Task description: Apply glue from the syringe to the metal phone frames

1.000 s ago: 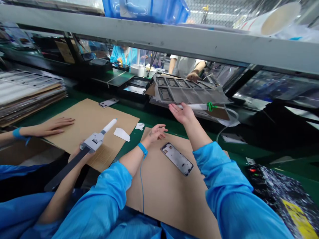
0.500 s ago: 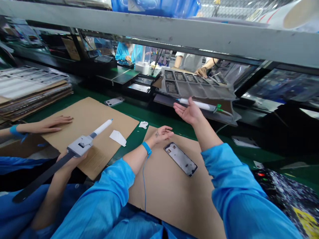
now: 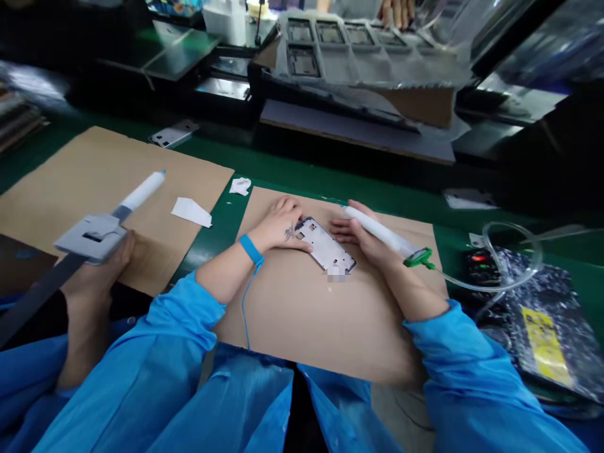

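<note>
A silver phone frame [image 3: 325,246] lies on the cardboard sheet [image 3: 306,308] in front of me. My left hand [image 3: 277,224] rests on the frame's upper left end, fingers curled against it. My right hand [image 3: 365,238] is at the frame's right side and grips a white dispensing syringe [image 3: 377,229] with a green end cap [image 3: 418,257]. A clear hose [image 3: 500,283] runs from the cap off to the right.
A neighbour's hand [image 3: 97,264] at the left holds a grey gun with a white nozzle [image 3: 108,217] over another cardboard sheet [image 3: 94,182]. White paper scraps [image 3: 191,211] lie between the sheets. A tray of frames [image 3: 358,50] sits beyond the green belt. A controller box [image 3: 533,302] is at the right.
My right hand took the syringe from the ledge under the tray and brought it down beside the phone frame. My left hand moved onto the frame. The view tilted downward.
</note>
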`<state>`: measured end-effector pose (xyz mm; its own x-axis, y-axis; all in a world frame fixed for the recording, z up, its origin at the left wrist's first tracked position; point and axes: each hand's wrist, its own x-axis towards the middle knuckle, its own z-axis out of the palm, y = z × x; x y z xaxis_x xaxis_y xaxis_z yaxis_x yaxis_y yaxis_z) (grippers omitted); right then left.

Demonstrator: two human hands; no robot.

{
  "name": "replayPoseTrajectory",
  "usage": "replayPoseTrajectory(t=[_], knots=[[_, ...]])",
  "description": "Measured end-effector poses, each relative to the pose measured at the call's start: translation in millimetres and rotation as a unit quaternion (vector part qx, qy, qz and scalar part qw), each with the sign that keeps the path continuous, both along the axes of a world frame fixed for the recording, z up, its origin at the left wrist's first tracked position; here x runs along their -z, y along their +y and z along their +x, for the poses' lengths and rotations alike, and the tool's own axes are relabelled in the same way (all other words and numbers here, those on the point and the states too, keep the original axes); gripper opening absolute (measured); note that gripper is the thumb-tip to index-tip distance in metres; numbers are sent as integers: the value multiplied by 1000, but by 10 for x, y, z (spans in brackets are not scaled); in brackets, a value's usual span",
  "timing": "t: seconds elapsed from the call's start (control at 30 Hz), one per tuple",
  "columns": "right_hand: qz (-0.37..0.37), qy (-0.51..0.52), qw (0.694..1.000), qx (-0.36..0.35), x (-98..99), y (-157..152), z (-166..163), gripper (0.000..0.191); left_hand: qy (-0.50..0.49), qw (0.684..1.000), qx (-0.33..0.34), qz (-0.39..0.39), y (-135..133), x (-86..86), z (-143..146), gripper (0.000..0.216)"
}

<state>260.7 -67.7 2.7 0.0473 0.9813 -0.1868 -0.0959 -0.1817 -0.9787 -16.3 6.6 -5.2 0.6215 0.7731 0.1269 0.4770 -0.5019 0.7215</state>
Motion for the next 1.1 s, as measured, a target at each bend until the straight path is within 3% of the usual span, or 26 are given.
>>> replayPoseTrajectory(t=[0.1, 0.2, 0.37, 0.57, 0.87, 1.1], knots=[[10, 14, 999, -32, 46, -12, -45, 68, 60, 996, 59, 5, 88, -25, -69, 86], [38, 11, 999, -13, 74, 3, -36, 65, 101, 990, 99, 9, 147, -62, -136, 88], [70, -70, 995, -13, 116, -65, -58, 58, 88, 994, 55, 19, 105, -69, -96, 85], [75, -64, 993, -66, 62, -123, -173, 59, 90, 989, 106, 49, 42, -74, 6, 81], [142, -207, 966, -58, 73, -91, -197, 46, 79, 991, 99, 45, -3, -23, 102, 70], [140, -221, 964, -55, 95, -109, -165, 37, 72, 991, 99, 45, -13, -16, 116, 68]])
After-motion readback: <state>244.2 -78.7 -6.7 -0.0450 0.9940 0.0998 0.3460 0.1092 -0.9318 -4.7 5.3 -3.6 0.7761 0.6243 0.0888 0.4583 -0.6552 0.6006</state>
